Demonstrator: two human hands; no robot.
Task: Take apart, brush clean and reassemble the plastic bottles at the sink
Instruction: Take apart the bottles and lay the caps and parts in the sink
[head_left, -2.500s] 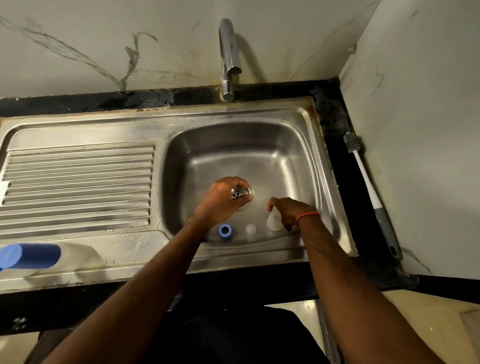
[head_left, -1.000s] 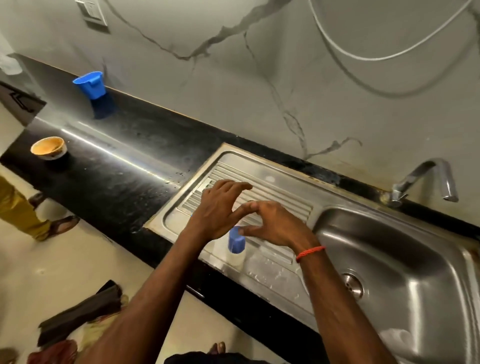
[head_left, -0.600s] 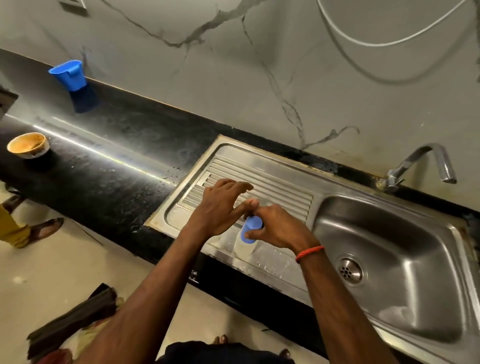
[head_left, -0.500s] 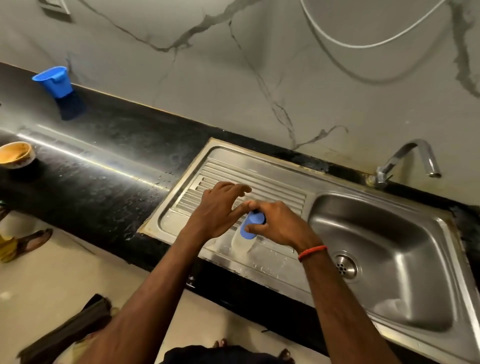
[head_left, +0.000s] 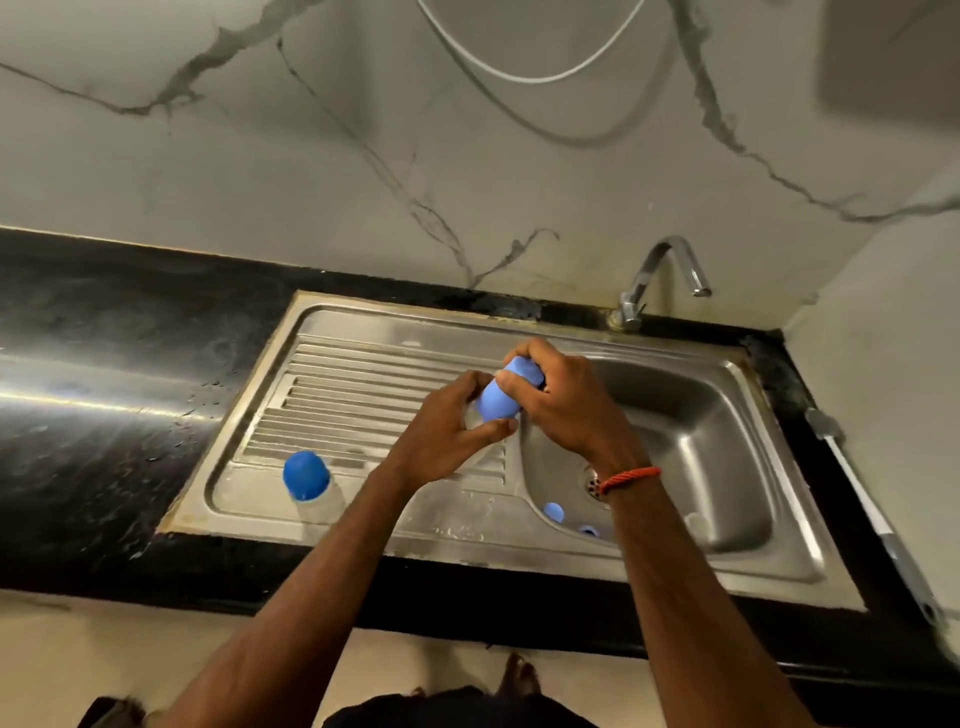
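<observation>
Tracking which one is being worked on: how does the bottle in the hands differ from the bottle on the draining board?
The held bottle is lifted and tilted; the standing bottle sits upright on the draining board. The left hand and right hand grip the held bottle; nothing touches the standing bottle. Both are blue-capped.

One bottle (head_left: 474, 415) is held tilted over the drainboard (head_left: 363, 384) edge next to the basin (head_left: 701, 441). Its clear body is gripped by the left hand (head_left: 447, 441) and mostly hidden; its blue dome cap (head_left: 498, 402) is wrapped by the right hand (head_left: 566, 410). A 2nd bottle (head_left: 318, 506) is stood upright at the drainboard's front-left, clear body w/ blue top (head_left: 306, 474) on. Two small blue parts (head_left: 554, 512) (head_left: 588, 530) are seen in the basin by the front wall, near the drain. A brush (head_left: 860, 488), white handle & grey grip, is laid on the counter strip right of the sink.
</observation>
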